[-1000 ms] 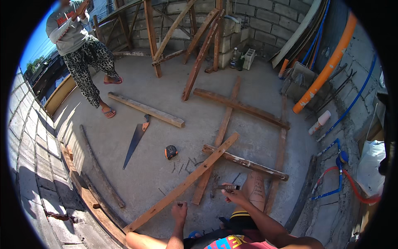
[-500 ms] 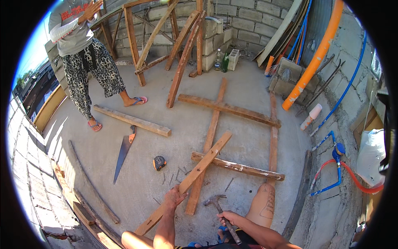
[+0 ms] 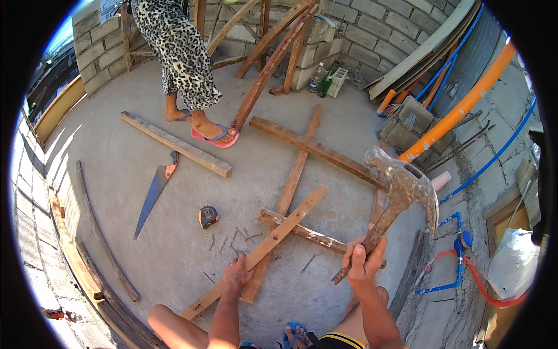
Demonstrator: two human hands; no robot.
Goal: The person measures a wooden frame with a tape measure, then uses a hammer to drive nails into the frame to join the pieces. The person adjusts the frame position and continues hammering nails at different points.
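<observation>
My right hand [image 3: 363,260] grips the wooden handle of a rusty claw hammer [image 3: 401,192], raised with its head up at the right. My left hand [image 3: 236,272] presses down on a long wooden plank [image 3: 273,238] that lies diagonally across other planks [image 3: 302,157] nailed in a cross shape on the concrete floor. Several loose nails [image 3: 232,241] lie on the floor just left of the plank.
A handsaw [image 3: 154,192] and a tape measure [image 3: 207,216] lie to the left. Another person in patterned trousers and pink sandals [image 3: 215,136] stands behind a loose plank [image 3: 174,142]. Timber props lean on the block wall; orange pipe [image 3: 459,110] and blue hoses run at right.
My right hand has lifted the hammer from the floor up high. My left hand stays on the diagonal plank. The other person has stepped closer.
</observation>
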